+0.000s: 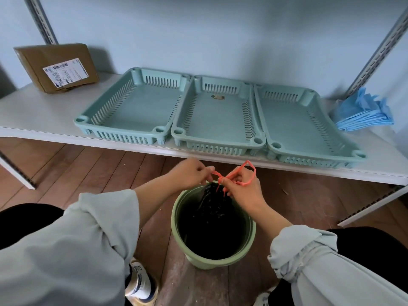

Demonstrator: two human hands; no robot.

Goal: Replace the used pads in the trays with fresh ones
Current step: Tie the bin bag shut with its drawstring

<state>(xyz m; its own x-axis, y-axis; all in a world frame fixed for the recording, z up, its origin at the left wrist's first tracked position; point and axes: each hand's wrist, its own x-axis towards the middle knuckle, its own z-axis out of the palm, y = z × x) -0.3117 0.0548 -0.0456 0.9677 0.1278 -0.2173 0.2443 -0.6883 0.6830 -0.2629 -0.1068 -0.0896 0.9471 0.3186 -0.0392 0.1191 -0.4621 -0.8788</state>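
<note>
Orange drawstring (240,173) loops run between both hands at the centre of the frame, above a green bucket (213,228) on the floor in the lower middle. The left hand (189,173) pinches one end of the string with curled fingers; the right hand (241,188) pinches the other side at the knot, a loop passing over its knuckles. They pull apart, most likely to cinch the black bag (212,208) lining the bucket, so the waste inside stays contained; what the bag holds cannot be seen. Across the upper middle, three teal trays (218,120) sit side by side on the white shelf (44,115), all bare of pads. Fresh blue pads (364,111) lie stacked at the right edge, close by the trays, probably for easy reach. A cardboard box (57,67) leans at upper left.
</note>
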